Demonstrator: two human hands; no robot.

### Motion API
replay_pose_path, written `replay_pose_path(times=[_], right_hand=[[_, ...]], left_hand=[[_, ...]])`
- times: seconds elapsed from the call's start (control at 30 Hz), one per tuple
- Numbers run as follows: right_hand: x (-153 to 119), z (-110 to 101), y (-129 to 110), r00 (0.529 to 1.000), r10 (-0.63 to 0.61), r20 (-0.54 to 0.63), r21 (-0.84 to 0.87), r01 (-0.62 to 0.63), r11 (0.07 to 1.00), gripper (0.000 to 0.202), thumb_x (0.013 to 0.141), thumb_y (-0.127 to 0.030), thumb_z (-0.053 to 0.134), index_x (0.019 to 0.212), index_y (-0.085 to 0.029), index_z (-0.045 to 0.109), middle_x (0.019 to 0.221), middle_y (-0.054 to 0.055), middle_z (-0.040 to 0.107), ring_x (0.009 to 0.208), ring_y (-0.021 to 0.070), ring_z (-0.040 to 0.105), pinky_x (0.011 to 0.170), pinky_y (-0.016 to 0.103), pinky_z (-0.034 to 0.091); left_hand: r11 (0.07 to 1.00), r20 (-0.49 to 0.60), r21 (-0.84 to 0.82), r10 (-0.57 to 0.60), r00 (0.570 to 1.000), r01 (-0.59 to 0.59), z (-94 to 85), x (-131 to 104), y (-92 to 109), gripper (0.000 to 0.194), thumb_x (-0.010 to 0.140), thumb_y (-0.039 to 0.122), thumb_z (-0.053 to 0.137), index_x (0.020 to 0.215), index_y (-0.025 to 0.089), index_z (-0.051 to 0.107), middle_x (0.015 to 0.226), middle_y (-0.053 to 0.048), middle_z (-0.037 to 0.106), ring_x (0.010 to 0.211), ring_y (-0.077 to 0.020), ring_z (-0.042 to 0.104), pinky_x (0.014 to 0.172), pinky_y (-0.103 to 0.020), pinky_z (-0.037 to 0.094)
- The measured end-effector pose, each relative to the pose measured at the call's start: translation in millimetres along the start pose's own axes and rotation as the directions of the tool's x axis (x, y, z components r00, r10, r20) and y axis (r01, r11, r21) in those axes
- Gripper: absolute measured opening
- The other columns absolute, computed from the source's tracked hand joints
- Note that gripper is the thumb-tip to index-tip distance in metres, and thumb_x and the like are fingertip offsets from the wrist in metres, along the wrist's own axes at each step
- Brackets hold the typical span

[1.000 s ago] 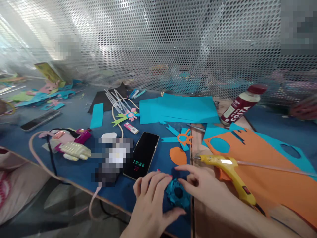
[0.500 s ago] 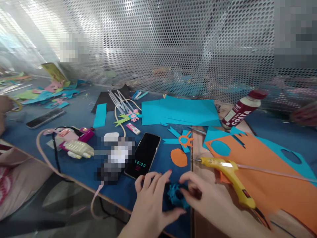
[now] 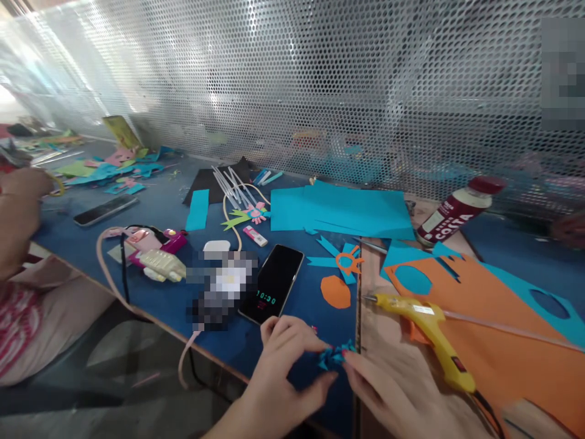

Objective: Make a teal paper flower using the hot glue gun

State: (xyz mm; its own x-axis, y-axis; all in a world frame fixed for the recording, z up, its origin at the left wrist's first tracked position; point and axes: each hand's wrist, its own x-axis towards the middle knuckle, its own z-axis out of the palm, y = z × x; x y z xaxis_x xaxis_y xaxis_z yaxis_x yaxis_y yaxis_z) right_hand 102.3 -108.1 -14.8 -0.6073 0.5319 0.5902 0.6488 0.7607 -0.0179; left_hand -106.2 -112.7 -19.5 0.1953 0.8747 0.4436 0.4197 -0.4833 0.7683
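Observation:
Between my hands, over the table's front part, is a small blue paper piece (image 3: 333, 356) with a frilled, folded edge. The fingers of my left hand (image 3: 287, 360) are bent round its left side, index finger at the top and thumb lower down. My right hand (image 3: 381, 381) pinches its right end with the fingertips. Just beyond the hands lies an orange paper disc (image 3: 336, 292), and past it a blue and orange paper rosette (image 3: 349, 261) with ribbon tails. A phone (image 3: 273, 284) lies by my left hand.
A yellow glue gun (image 3: 434, 332) rests on orange paper (image 3: 498, 329) at right. A bottle (image 3: 459, 210) stands behind it. Blue sheets (image 3: 342, 209), glue sticks (image 3: 233, 188) and a pink-and-green rosette (image 3: 256, 213) lie farther back. Another person's arm (image 3: 21, 207) is at left.
My left fingers, spread before, have curled in onto the blue paper piece. The piece has turned, its frilled edge now showing as a narrow strip. The view has shifted slightly left.

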Motion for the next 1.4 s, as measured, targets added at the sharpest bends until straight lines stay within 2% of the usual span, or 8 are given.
replay_pose_path(times=[0.23,0.53,0.7,0.8,0.9,1.0,1.17,1.4], right_hand=[[0,-6,-4,0.990,-0.140,0.006,0.087,0.139,0.986,0.039,0.096,-0.018,0.037,0.133,-0.015,0.052,0.070,0.007,0.071,0.060,0.0210,0.066,0.056,0.034,0.053],[13,-24,-9,0.964,-0.248,0.097,-0.053,0.254,0.966,0.034,0.096,-0.015,0.042,0.128,-0.005,0.050,0.085,0.013,0.075,0.069,0.0251,0.071,0.062,0.040,0.057],[11,-26,-4,0.997,0.078,0.027,0.023,-0.078,0.997,0.030,0.093,-0.021,0.047,0.123,-0.017,0.051,0.072,0.002,0.073,0.057,0.0179,0.069,0.051,0.027,0.055],[-2,-29,7,0.949,0.304,0.086,0.141,-0.314,0.939,0.023,0.097,-0.025,0.041,0.118,-0.025,0.051,0.067,-0.002,0.068,0.050,0.0135,0.065,0.042,0.021,0.049],[-10,-35,13,0.897,0.425,0.122,0.185,-0.441,0.878,0.020,0.097,-0.026,0.042,0.113,-0.028,0.053,0.089,0.002,0.070,0.076,0.0147,0.070,0.055,0.020,0.055],[-6,-39,9,0.933,0.332,0.136,0.221,-0.355,0.908,0.025,0.092,-0.026,0.051,0.117,-0.029,0.053,0.111,0.005,0.062,0.105,0.0176,0.062,0.082,0.028,0.057],[8,-36,0,0.979,0.173,0.111,0.270,-0.197,0.942,0.028,0.084,-0.018,0.060,0.110,-0.026,0.056,0.110,0.007,0.058,0.107,0.0207,0.055,0.088,0.036,0.052],[12,-36,-2,0.986,0.130,0.103,0.342,-0.158,0.926,0.023,0.087,-0.010,0.058,0.103,-0.026,0.059,0.107,0.003,0.059,0.104,0.0160,0.055,0.090,0.029,0.048]], left_hand=[[0.996,-0.133,-0.026,0.086,0.987,-0.090,6.6,-3,5,0.009,0.080,0.018,0.065,0.086,0.024,0.064,0.074,0.003,0.070,0.085,-0.0187,0.062,0.085,-0.038,0.037],[0.992,-0.043,-0.125,-0.041,0.998,0.036,0.9,-3,10,0.005,0.083,0.016,0.061,0.082,0.021,0.061,0.077,0.000,0.066,0.082,-0.0170,0.062,0.079,-0.035,0.045],[0.984,0.095,-0.130,-0.108,0.990,0.120,-9.4,2,7,0.004,0.083,0.019,0.064,0.085,0.022,0.062,0.084,0.000,0.068,0.083,-0.0168,0.062,0.080,-0.035,0.043],[0.988,0.107,-0.116,-0.090,0.990,0.102,-12.3,4,5,0.007,0.083,0.018,0.065,0.086,0.022,0.061,0.084,0.001,0.069,0.085,-0.0165,0.062,0.083,-0.035,0.041],[0.993,0.130,-0.099,-0.053,0.990,0.066,-9.3,5,4,0.006,0.084,0.019,0.066,0.087,0.024,0.064,0.084,0.002,0.069,0.087,-0.0169,0.062,0.084,-0.035,0.039],[0.998,0.105,-0.037,0.056,0.993,-0.052,-2.8,4,5,0.008,0.086,0.022,0.066,0.091,0.028,0.069,0.085,0.002,0.070,0.091,-0.0178,0.061,0.087,-0.036,0.036],[0.947,-0.093,0.140,0.304,0.948,-0.290,2.7,0,8,0.013,0.092,0.027,0.061,0.093,0.033,0.072,0.084,0.004,0.073,0.096,-0.0192,0.058,0.093,-0.039,0.029],[0.939,-0.077,0.168,0.317,0.945,-0.301,0.8,-2,12,0.007,0.091,0.030,0.063,0.093,0.030,0.070,0.077,0.006,0.073,0.093,-0.0179,0.060,0.094,-0.037,0.027]])
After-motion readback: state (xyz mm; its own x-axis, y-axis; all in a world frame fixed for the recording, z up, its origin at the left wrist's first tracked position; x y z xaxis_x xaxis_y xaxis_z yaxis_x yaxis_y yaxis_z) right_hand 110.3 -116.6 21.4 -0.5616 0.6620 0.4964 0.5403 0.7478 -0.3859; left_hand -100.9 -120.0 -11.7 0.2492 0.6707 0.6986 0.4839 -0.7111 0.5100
